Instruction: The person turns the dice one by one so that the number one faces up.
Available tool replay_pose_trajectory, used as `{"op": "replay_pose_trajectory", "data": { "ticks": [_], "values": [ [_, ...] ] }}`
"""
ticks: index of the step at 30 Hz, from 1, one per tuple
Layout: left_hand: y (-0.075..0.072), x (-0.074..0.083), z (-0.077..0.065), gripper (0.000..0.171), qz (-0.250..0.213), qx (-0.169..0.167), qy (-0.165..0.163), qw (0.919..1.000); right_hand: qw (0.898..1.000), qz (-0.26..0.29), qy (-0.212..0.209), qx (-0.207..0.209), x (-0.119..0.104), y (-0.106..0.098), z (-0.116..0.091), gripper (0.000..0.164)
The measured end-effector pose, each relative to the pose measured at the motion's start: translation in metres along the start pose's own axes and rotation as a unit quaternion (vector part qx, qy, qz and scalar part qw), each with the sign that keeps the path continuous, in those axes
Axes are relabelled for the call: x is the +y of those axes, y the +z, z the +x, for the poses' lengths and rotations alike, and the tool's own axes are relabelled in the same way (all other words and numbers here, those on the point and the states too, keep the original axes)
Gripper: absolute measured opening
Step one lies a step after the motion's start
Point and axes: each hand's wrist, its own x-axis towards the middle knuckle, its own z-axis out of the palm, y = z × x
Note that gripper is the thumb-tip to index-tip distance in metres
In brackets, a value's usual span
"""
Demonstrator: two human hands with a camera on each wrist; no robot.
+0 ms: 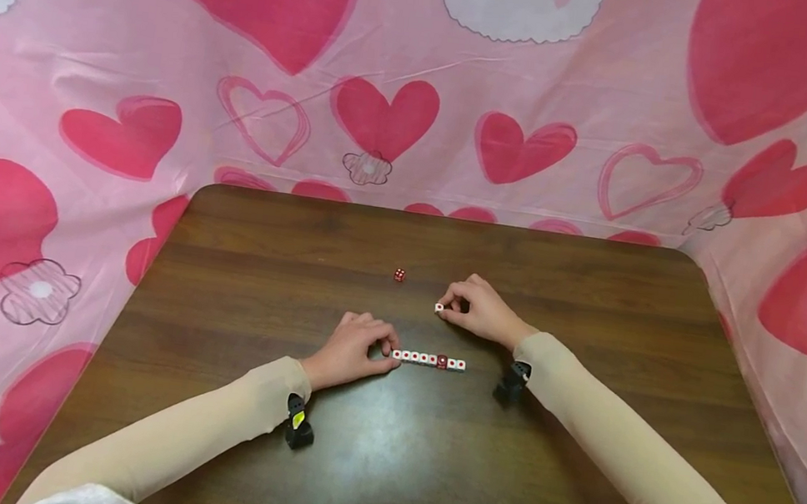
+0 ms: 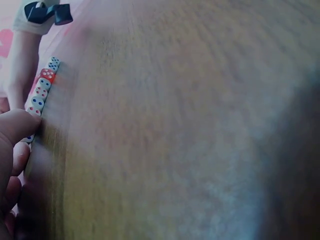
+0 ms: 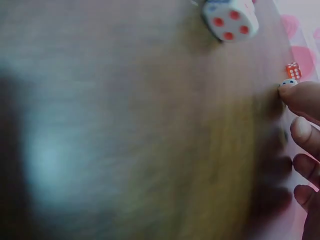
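Note:
A straight row of dice (image 1: 424, 359), white ones with a single red die (image 1: 441, 362) among them, lies on the table. My left hand (image 1: 355, 350) is at the row's left end, with thumb and index finger pinching the end white die on its two sides. In the left wrist view the thumb partly covers that end of the row (image 2: 38, 102). Beyond the row, my right hand (image 1: 485, 309) pinches another white die (image 1: 438, 308) between thumb and fingertip. A lone red die (image 1: 400, 275) sits farther back, left of the right hand.
The brown wooden table (image 1: 377, 467) has rounded far corners. Pink cloth (image 1: 457, 65) printed with hearts hangs behind it and along both sides. Each wrist carries a small black camera, such as the left wrist camera (image 1: 297, 424).

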Motion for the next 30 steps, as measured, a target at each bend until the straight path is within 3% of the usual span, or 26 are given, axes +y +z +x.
{"op": "replay_pose_trajectory", "data": {
  "ticks": [10,22,30],
  "values": [
    [0.003,-0.003,0.000,0.017,0.003,0.010,0.004,0.9999,1.000,0.006,-0.008,0.021,0.001,0.002,-0.028,0.026],
    [-0.001,0.000,-0.001,0.017,-0.005,0.006,0.001,1.0000,0.999,0.005,0.002,0.034,-0.001,0.003,-0.070,0.020],
    [-0.001,0.001,-0.001,0.016,-0.003,0.003,-0.002,1.0000,0.999,-0.003,-0.038,0.034,-0.002,0.003,-0.092,0.029]
  ]
}}
